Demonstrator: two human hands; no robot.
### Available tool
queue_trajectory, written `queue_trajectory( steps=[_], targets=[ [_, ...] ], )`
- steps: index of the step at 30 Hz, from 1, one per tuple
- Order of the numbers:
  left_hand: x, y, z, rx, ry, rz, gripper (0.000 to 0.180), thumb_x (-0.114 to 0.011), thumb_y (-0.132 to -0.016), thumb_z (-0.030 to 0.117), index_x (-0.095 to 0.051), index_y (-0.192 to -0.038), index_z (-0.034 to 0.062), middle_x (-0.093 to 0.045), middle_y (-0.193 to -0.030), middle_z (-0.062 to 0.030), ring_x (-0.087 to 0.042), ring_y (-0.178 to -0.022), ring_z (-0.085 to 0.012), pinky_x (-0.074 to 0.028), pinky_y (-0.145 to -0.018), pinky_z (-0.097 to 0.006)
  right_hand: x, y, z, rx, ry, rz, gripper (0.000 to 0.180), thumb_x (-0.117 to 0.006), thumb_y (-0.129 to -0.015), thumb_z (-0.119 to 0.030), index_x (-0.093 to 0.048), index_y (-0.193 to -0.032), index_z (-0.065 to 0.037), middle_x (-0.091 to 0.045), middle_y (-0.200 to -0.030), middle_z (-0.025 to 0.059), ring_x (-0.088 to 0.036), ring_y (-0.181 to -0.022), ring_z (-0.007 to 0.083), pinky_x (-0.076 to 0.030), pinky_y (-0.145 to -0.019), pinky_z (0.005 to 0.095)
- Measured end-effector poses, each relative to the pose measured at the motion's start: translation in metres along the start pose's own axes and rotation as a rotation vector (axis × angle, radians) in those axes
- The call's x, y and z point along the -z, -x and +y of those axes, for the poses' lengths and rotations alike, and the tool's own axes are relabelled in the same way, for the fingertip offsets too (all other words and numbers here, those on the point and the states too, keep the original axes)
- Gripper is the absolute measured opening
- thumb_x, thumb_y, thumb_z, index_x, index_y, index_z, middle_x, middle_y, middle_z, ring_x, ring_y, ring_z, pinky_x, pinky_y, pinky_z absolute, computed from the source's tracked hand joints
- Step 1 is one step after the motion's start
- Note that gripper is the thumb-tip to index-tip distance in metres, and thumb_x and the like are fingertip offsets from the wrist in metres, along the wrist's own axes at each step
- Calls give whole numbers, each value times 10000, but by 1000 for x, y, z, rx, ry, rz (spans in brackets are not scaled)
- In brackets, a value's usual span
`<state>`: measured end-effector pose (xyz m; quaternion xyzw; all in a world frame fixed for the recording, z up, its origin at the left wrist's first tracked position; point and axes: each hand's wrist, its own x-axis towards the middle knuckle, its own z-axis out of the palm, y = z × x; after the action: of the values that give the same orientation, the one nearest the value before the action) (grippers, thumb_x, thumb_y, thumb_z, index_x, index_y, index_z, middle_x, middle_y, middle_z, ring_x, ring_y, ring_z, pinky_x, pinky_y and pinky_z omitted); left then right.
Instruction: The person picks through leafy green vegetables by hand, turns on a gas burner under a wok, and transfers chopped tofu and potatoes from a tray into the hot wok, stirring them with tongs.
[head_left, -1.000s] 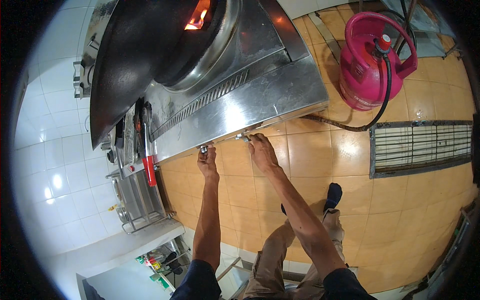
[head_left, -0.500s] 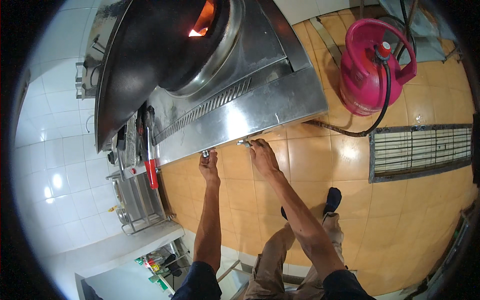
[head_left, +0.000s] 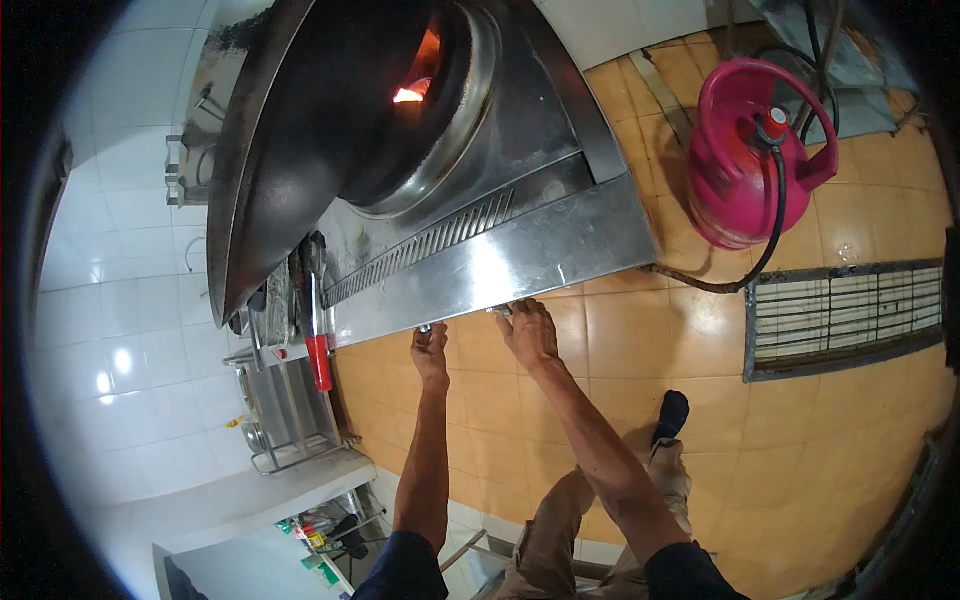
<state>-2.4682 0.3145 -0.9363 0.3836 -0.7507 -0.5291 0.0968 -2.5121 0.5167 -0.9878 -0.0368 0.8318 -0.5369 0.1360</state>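
At the front edge of the steel stove, my left hand is closed round a small metal knob. To its right, my right hand grips a metal valve, its fingers bent over it and partly hiding it. Above them on the stove, a large black wok stands tilted up on the left side. An orange flame burns in the burner opening beside it, within a round metal ring.
A pink gas cylinder with a black hose stands right of the stove. A floor grate lies nearer. A red-handled utensil sticks out at the stove's left corner, above a metal rack. Orange tiles cover the floor.
The whole view has shifted, so the stove sits slightly lower and further right. Both hands stay at the stove's front edge; my right hand has turned over its valve, covering more of it.
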Motion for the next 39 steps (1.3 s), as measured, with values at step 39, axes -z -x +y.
queue_trajectory(
  steps=[39],
  targets=[
    [14,-19,7,18,-48,-22,273,-740,-873,251,-624,-1040,70,-649,-927,10,-614,-888,-113,-487,-822,-282,-11,-17,-15,6,86,-93,427,-488,-965,-347,-644,-1006,48,-642,-971,203,-580,-918,345,-463,-863,438]
  ],
)
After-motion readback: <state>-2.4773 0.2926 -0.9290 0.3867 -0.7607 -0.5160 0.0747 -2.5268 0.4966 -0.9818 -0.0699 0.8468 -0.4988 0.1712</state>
